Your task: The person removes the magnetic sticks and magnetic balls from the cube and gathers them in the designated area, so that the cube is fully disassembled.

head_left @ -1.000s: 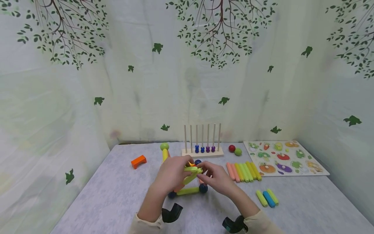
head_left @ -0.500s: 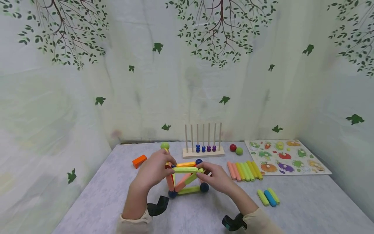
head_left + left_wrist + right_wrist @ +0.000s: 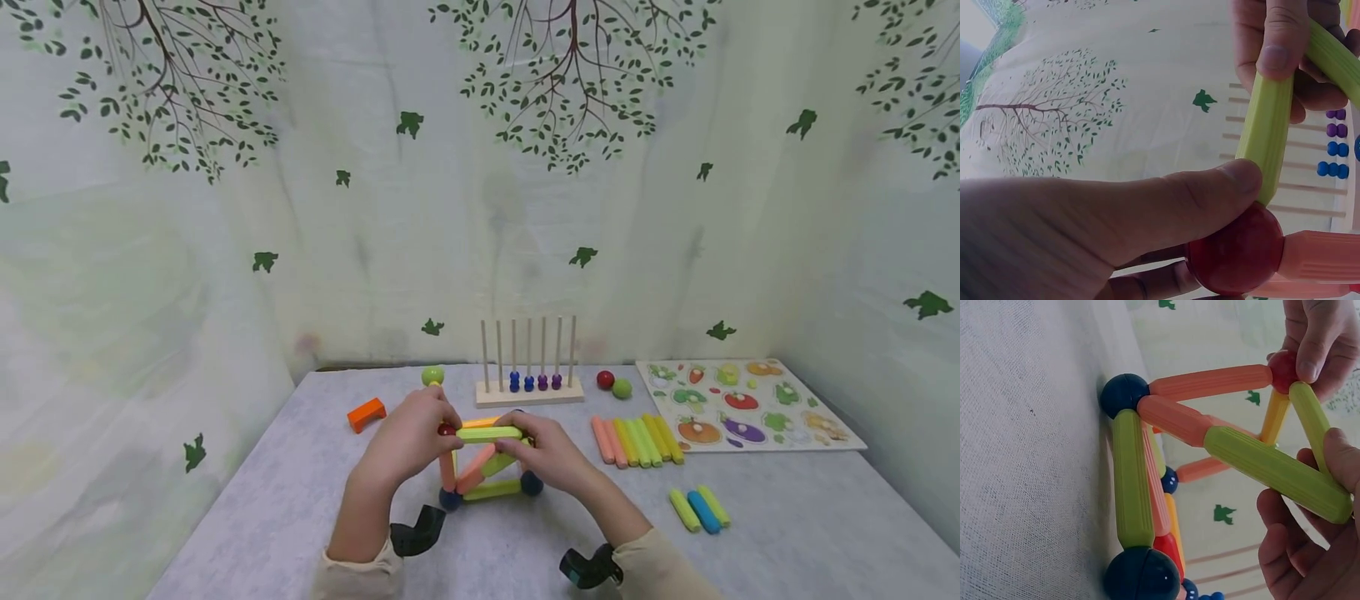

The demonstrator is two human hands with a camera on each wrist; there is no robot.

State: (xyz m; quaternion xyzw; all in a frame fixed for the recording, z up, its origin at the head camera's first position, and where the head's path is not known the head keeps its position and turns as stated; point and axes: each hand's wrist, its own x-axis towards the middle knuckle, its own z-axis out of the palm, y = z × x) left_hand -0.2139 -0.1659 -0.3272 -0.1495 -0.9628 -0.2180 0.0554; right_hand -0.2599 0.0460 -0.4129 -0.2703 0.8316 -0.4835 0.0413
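Observation:
A frame of magnetic rods and balls stands on the table before me. My left hand (image 3: 408,437) pinches the red ball (image 3: 1238,250) at its upper left corner, thumb lying along the ball and the adjoining rod end. From that ball a light green rod (image 3: 489,434) runs level to my right hand (image 3: 551,450), which pinches its far end. A second green rod (image 3: 1279,472) slants from the right fingers to a pink rod (image 3: 1175,419), which meets a navy ball (image 3: 1124,394) at the base. Another green rod (image 3: 1133,481) forms the base's front edge.
Behind the frame stands a bead rack (image 3: 529,392). Right of it are a loose red ball (image 3: 605,380), a green ball (image 3: 622,388), a row of rods (image 3: 637,441) and a vegetable puzzle board (image 3: 750,406). Short rods (image 3: 703,510) lie front right; an orange block (image 3: 366,414) lies left.
My left hand has moved left, away from the right hand, to the red ball at the corner. The upper green rod now spans level between both hands. The right hand stays nearly in place.

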